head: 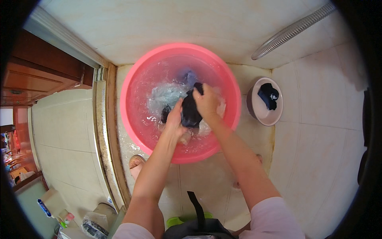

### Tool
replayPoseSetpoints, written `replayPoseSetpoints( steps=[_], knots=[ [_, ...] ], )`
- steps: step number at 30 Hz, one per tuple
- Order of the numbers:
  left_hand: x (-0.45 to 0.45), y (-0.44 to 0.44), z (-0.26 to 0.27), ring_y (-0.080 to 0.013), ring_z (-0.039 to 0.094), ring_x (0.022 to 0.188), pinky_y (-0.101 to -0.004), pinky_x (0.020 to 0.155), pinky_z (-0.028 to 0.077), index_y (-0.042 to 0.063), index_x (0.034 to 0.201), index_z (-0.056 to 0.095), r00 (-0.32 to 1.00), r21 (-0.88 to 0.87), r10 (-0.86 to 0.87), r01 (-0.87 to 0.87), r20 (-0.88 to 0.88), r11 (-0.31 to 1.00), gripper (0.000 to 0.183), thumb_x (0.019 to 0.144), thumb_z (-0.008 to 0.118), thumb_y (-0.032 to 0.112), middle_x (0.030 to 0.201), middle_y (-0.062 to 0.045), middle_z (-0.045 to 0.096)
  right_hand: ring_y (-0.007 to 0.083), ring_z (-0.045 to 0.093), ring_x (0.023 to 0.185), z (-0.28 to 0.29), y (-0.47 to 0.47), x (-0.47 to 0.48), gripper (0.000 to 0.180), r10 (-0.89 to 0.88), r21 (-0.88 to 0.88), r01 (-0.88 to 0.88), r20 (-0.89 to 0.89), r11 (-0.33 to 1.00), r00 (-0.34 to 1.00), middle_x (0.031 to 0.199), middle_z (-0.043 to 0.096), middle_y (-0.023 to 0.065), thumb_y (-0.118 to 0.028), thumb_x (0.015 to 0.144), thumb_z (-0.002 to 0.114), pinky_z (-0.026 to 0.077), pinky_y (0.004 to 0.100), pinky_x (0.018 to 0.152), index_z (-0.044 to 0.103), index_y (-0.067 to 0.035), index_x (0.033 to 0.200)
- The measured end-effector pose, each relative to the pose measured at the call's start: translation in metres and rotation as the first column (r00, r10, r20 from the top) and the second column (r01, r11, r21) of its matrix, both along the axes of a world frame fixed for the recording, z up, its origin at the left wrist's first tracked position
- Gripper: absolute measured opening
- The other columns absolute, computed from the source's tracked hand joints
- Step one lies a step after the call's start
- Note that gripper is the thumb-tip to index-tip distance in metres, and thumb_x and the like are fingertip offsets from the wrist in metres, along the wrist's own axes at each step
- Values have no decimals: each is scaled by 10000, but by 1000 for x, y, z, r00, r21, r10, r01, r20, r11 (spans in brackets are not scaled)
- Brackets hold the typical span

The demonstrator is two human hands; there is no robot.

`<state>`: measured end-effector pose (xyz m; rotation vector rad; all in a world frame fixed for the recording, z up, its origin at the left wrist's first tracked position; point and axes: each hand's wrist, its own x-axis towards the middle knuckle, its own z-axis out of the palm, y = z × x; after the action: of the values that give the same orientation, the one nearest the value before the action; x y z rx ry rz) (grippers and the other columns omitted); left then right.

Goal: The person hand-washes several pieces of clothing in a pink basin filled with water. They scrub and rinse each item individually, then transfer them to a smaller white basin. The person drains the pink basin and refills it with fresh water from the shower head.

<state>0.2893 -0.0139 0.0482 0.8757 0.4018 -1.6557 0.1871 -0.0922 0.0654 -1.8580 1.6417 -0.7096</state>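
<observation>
A piece of dark wet cloth (191, 109) is held between my two hands above the water of a large pink basin (128, 119). My left hand (175, 118) grips it from the left, low down. On the upper right, my right hand (207, 101) has its fingers closed around the top of it. Pale light-blue cloth (167, 94) floats to the left of my hands, with a bluish-purple piece (189, 76) behind them. Some whitish cloth (206, 128) shows below and to the right, partly covered by my right hand and wrist.
To the right of the basin, a small pinkish bowl (273, 116) holds a dark folded cloth (268, 95). A ribbed metal hose (292, 31) hangs at the upper right wall. On the left runs a door track (104, 134). Something green (174, 221) lies near my body.
</observation>
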Motion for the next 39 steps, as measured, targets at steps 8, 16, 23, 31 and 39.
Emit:
replayPoseSetpoints(
  steps=[8, 16, 23, 31, 39],
  knots=[
    [-7, 1, 13, -166, 533, 1007, -382, 864, 423, 92, 1167, 546, 852, 138, 36, -126, 522, 982, 315, 910, 584, 269, 1075, -66, 584, 390, 533, 1049, -24, -9, -21, 345, 235, 17, -244, -349, 970, 907, 1147, 560, 235, -247, 864, 618, 427, 435, 900, 554, 30, 1061],
    [11, -14, 58, -284, 640, 830, -433, 777, 530, 86, 1029, 616, 996, -35, -56, 54, -76, 998, 610, 849, 492, 655, 939, -123, 657, 333, 488, 1183, 83, 69, -26, 453, 331, 137, -425, 435, 895, 837, 1254, 520, 184, -167, 855, 595, 345, 385, 1022, 475, 27, 1246],
    [19, -7, 71, -288, 632, 966, -396, 833, 517, 19, 1345, 436, 932, -278, -353, 319, -81, 906, 947, 798, 364, 789, 1140, -208, 604, 361, 512, 1010, 118, 91, -27, 313, 535, -72, -533, 213, 843, 818, 1134, 544, 159, -197, 835, 636, 386, 407, 886, 555, -18, 1078],
    [-12, -9, 77, -93, 556, 777, -235, 691, 447, 38, 1003, 623, 642, -146, -220, 467, 735, 872, 405, 848, 670, 409, 888, -26, 611, 241, 500, 1151, 58, 54, -1, 507, -523, 645, -34, 649, 764, 553, 1265, 490, 86, -370, 927, 552, 420, 385, 932, 415, -61, 1306],
    [-6, -5, 76, -196, 547, 746, -320, 705, 445, -23, 870, 601, 299, 1, -186, 526, 936, 851, 323, 900, 582, 298, 781, -144, 601, 138, 590, 894, 93, 94, -24, 493, -446, 677, -479, 732, 559, 515, 1070, 569, 36, -135, 801, 722, 498, 301, 753, 471, -64, 1219]
  ],
)
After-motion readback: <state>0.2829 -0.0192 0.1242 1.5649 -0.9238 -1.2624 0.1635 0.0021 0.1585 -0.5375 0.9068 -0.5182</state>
